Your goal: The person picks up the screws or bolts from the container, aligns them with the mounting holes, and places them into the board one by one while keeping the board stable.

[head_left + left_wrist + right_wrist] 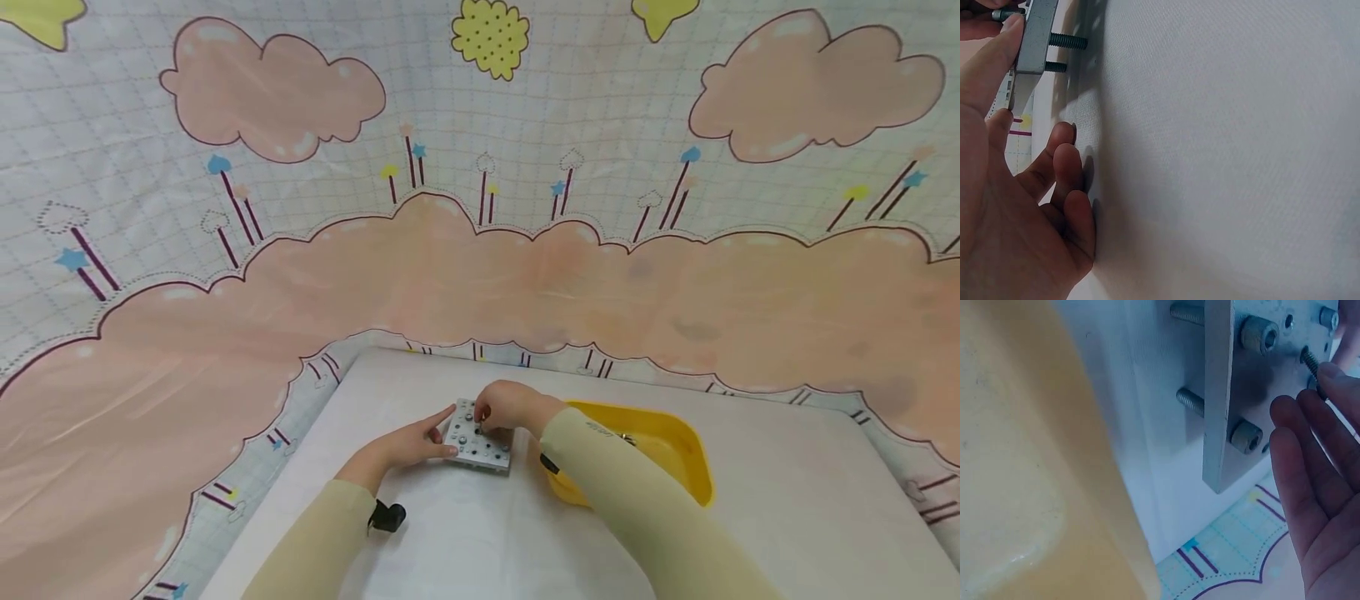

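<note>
A grey metal plate with many holes and several socket-head screws sits on the white table. My left hand holds it at its left side, thumb and index finger spread along the edge. In the left wrist view, threaded screw ends stick out beneath the plate. My right hand is over the plate and pinches a small screw between thumb and fingers. That screw's threaded tip is at a hole, tilted to the plate's face. Larger socket-head screws sit through the plate nearby.
A yellow tray stands just right of the plate, partly hidden under my right forearm. Small metal parts lie in it. A patterned cloth hangs behind the white table.
</note>
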The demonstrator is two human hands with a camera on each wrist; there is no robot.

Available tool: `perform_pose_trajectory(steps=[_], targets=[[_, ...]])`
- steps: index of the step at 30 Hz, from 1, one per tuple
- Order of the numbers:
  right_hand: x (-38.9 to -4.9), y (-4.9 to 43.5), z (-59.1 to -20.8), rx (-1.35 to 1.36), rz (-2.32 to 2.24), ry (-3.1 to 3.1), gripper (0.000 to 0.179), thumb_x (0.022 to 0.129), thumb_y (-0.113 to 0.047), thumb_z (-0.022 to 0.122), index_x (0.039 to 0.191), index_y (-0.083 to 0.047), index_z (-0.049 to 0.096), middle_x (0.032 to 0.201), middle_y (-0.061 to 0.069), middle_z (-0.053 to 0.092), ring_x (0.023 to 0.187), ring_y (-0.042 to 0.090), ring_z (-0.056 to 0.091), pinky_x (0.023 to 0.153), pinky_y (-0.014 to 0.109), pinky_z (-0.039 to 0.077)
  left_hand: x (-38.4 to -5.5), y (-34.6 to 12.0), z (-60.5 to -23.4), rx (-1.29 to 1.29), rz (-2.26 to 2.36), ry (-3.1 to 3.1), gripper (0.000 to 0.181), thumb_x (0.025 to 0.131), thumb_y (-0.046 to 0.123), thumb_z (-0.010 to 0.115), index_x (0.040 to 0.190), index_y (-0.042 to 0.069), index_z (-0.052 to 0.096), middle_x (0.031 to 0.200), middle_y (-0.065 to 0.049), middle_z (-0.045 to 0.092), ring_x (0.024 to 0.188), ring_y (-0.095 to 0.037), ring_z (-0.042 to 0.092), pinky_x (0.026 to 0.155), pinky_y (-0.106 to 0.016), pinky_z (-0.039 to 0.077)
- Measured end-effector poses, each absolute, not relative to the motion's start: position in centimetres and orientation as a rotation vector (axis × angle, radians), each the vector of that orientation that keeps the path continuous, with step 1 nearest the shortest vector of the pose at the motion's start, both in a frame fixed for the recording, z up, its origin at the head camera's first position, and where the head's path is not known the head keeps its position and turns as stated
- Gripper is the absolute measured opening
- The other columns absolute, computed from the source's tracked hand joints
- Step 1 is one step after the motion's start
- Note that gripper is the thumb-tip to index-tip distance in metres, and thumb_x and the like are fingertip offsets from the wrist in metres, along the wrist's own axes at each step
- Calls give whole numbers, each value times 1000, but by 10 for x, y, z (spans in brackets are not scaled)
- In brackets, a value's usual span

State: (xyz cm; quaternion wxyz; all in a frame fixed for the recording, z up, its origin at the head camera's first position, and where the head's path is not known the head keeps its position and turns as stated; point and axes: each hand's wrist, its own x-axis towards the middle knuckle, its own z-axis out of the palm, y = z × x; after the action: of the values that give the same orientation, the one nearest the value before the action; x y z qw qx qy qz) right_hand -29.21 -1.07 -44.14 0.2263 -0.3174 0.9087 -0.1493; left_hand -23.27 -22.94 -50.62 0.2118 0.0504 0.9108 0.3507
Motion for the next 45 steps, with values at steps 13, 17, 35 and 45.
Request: perform_pose_trajectory(steps=[13, 17, 35, 45], targets=[[-286, -12, -445, -976, -233, 2567, 10, 92, -18, 72, 100, -21, 77, 86, -11, 63, 82, 9, 55, 83, 29, 47, -241, -222, -509, 219, 971, 2530, 91, 84, 50, 75, 158, 31, 25, 102, -2, 52, 90, -19, 49, 84, -41, 38], [-285, -11, -446, -1016, -199, 2572, 10, 92, -18, 73, 100, -22, 77, 86, -11, 62, 81, 9, 55, 83, 28, 47, -242, -220, -507, 234, 1002, 2516, 91, 85, 48, 75, 158, 30, 25, 101, -2, 52, 88, -18, 49, 82, -40, 38], [-290, 20, -434, -964, -558, 2520, 19, 92, -22, 72, 112, -20, 75, 87, -9, 62, 79, 11, 57, 73, 27, 49, -241, -222, -509, 217, 964, 2534, 93, 84, 48, 76, 159, 30, 24, 100, -2, 52, 86, -18, 49, 80, -39, 38], [-284, 76, -422, -962, -722, 2561, 18, 92, -21, 73, 109, -18, 76, 86, -10, 64, 82, 12, 58, 74, 29, 49, -238, -227, -509, 227, 933, 2557, 92, 85, 49, 74, 159, 32, 23, 104, -1, 51, 89, -20, 48, 83, -41, 36]])
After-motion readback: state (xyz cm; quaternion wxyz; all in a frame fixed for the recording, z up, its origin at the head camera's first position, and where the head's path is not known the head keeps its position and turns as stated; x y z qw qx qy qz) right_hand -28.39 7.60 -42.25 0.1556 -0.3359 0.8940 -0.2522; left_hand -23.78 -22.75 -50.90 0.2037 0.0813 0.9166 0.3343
